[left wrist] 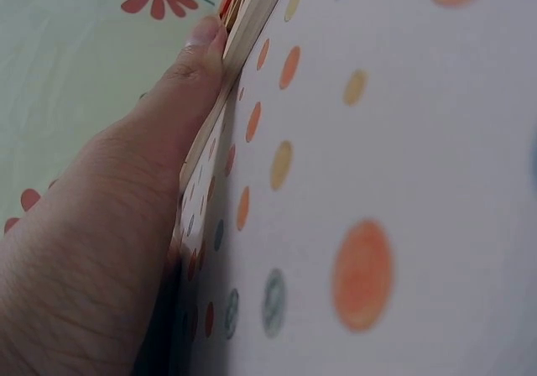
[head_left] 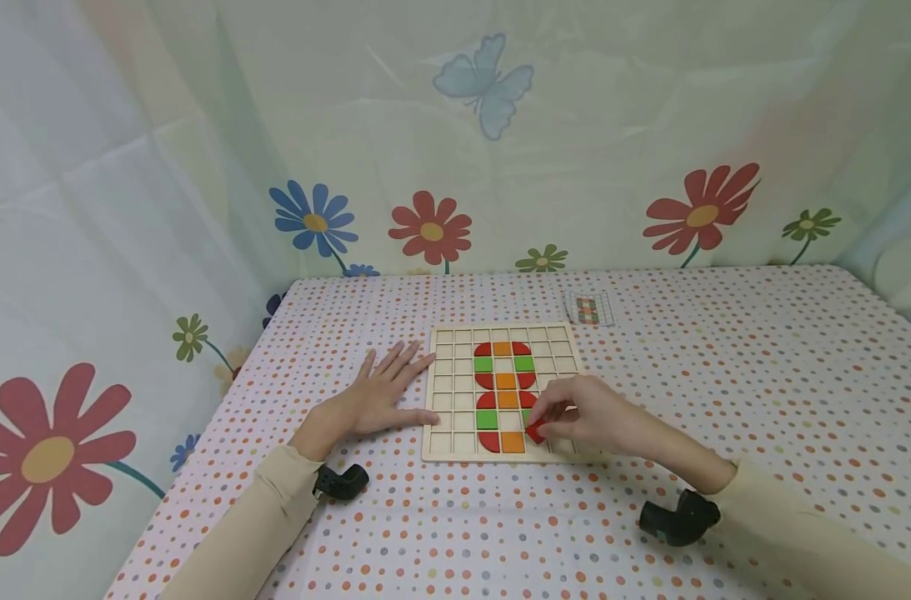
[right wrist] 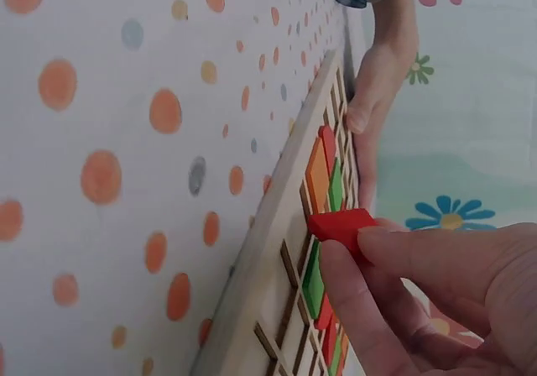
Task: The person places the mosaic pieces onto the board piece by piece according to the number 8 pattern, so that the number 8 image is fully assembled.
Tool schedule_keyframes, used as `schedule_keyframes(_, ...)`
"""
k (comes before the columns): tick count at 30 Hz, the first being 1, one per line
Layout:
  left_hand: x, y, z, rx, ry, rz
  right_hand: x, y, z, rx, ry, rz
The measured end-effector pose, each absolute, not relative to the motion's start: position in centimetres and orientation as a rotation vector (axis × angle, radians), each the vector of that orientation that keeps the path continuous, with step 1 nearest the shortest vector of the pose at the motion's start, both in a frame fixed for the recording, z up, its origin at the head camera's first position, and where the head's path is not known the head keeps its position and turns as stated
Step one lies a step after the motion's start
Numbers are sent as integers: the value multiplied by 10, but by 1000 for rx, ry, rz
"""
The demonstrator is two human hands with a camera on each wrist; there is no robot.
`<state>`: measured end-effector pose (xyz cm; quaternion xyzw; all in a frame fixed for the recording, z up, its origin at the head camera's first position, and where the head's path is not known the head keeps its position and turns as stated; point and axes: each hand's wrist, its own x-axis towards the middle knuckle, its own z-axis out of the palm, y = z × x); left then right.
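Observation:
A wooden grid board (head_left: 493,457) lies on the table, holding red rounded tiles (head_left: 488,442), orange square tiles (head_left: 513,442) and green square tiles (head_left: 487,419) in its cells. My right hand (head_left: 586,412) pinches a red tile (right wrist: 342,221) between thumb and fingers, just over the board's lower middle, right of the bottom orange tile. The fingers partly cover a green tile there. With fingers spread, my left hand (head_left: 380,396) rests at the board's left side. Its thumb (left wrist: 189,78) lies on the board's edge in the left wrist view.
Beyond the board's top right corner lies a small card (head_left: 590,309) with a coloured grid pattern. A dotted cloth (head_left: 763,375) covers the table. Black wrist devices (head_left: 680,518) sit at both sleeves. Behind hangs a flower-printed curtain (head_left: 590,167).

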<state>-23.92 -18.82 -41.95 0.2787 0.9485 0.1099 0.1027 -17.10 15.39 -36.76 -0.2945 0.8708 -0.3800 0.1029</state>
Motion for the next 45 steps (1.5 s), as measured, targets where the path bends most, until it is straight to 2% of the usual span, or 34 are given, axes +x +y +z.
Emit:
schedule_keyframes(7,-239,-187,-420,814,2803,300,-165,152,-373,-710,2614,-1086)
schedule_keyframes(36,-238,-186,-415,811,2798,278,-154,142,-377,-795,2749,-996)
schedule_keyframes(45,-237,-184,-419,829,2772,350,-156,159,-383,-755,2815,-1112)
